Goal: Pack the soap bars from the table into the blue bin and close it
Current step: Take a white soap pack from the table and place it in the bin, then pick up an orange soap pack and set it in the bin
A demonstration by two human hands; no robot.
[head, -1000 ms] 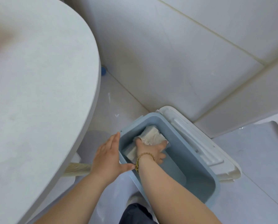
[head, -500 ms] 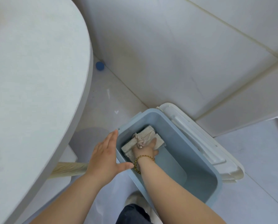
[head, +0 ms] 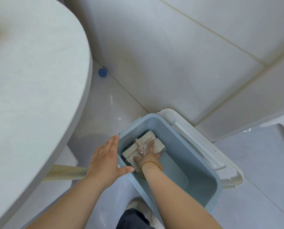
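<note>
The blue bin [head: 210, 177] stands open on the floor by the wall, its white lid [head: 202, 146] hanging off the far side. Wrapped soap bars [head: 148, 138] in beige paper, with a pinkish tie on top, lie in the bin's near-left corner. My right hand [head: 148, 155] reaches into the bin and lies flat on the soap bars, fingers spread over them. My left hand [head: 107, 160] rests on the bin's left rim, fingers apart, thumb hooked over the edge.
A round white table [head: 30, 96] fills the left, its wooden leg [head: 67, 172] showing below. A small blue ball [head: 102, 72] lies on the floor by the tiled wall. My dark trouser leg and a shoe show at the bottom.
My right hand has pushed the soap bars down into the bin's corner and now lies flat on them. The left hand has stayed on the rim. The view has tilted slightly.
</note>
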